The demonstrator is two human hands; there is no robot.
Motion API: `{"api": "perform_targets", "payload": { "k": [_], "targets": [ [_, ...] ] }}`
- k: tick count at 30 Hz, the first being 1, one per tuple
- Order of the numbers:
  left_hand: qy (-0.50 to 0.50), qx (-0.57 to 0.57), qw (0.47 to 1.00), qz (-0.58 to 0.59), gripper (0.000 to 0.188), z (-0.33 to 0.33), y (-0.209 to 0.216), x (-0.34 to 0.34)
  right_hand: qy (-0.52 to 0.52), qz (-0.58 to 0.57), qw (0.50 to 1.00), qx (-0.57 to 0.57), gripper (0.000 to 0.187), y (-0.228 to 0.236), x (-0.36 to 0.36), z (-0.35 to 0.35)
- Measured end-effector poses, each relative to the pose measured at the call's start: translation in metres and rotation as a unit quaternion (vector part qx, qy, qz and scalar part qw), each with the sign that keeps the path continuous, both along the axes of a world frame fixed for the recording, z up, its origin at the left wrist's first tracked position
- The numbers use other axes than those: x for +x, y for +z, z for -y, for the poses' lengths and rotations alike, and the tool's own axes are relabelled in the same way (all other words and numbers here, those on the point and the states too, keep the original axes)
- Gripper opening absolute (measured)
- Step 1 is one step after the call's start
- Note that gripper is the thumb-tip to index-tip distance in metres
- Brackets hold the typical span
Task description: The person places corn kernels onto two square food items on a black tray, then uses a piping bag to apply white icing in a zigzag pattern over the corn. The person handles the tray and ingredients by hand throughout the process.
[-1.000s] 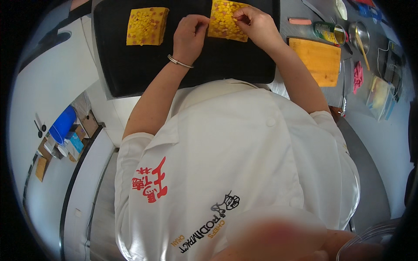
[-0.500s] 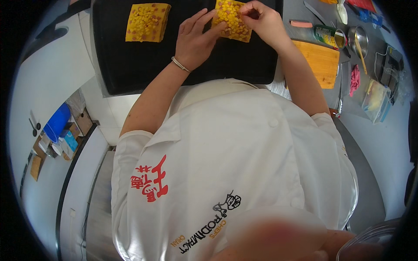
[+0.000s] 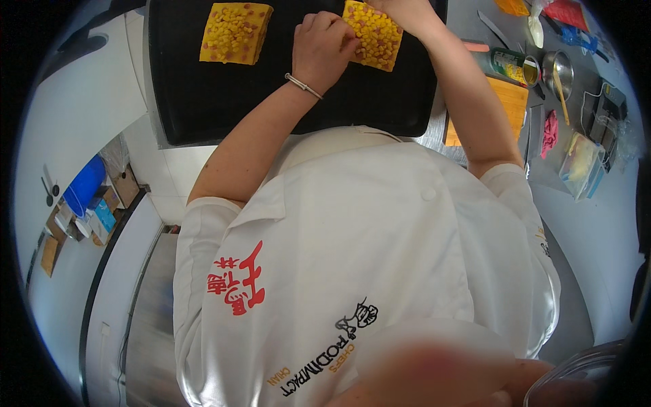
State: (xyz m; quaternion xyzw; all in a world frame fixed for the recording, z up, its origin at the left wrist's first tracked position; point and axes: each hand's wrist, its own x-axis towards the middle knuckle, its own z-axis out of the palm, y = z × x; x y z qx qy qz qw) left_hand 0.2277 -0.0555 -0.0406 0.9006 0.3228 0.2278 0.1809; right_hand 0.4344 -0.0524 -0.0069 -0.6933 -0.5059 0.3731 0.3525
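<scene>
Two square yellow slabs, bread or cake, lie on a black baking tray (image 3: 224, 102), topped with corn kernels and small pink diced bits. The left slab (image 3: 235, 34) has neither hand on it. My left hand (image 3: 323, 51) is at the left edge of the right slab (image 3: 374, 39), fingers curled and fingertips pressed together against the topping. Whatever they may pinch is too small to make out. My right hand (image 3: 405, 13) reaches over that slab's far right corner. Its fingertips are partly cut off by the picture's upper edge.
Right of the tray are a wooden board (image 3: 505, 108), an opened can (image 3: 514, 66) with yellow contents, and a metal bowl (image 3: 557, 71) holding a wooden-handled tool. Further right lie a pink cloth (image 3: 550, 133), a clear bag (image 3: 582, 163) and a black device (image 3: 612, 102).
My left hand has gone from spread fingers to curled ones at the slab's left edge. My right hand has moved farther away, toward the slab's far edge. The view has shifted slightly.
</scene>
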Motion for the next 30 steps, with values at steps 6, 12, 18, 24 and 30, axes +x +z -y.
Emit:
{"api": "perform_targets", "payload": {
  "k": [6, 12, 18, 24, 30],
  "targets": [
    [-0.019, 0.037, 0.999, -0.018, 0.017, 0.003, 0.004, -0.002, 0.049, 0.008, 0.999, -0.021, 0.016, -0.006, 0.004, -0.009],
    [-0.035, 0.09, 0.995, -0.005, 0.021, 0.006, 0.009, 0.0, 0.027, -0.137, 0.989, -0.056, 0.017, -0.01, 0.018, -0.011],
    [0.025, 0.029, 0.999, -0.027, 0.024, 0.008, 0.008, -0.002, 0.036, -0.026, 0.994, -0.104, 0.017, -0.025, 0.013, -0.063],
    [0.029, 0.008, 0.999, -0.022, 0.023, 0.007, 0.008, -0.001, 0.172, 0.254, 0.952, -0.002, 0.013, -0.095, 0.016, -0.084],
    [0.049, -0.024, 0.998, -0.03, 0.019, 0.007, 0.009, -0.002, 0.177, 0.257, 0.95, 0.012, 0.014, -0.08, 0.02, -0.08]
  ]
}}
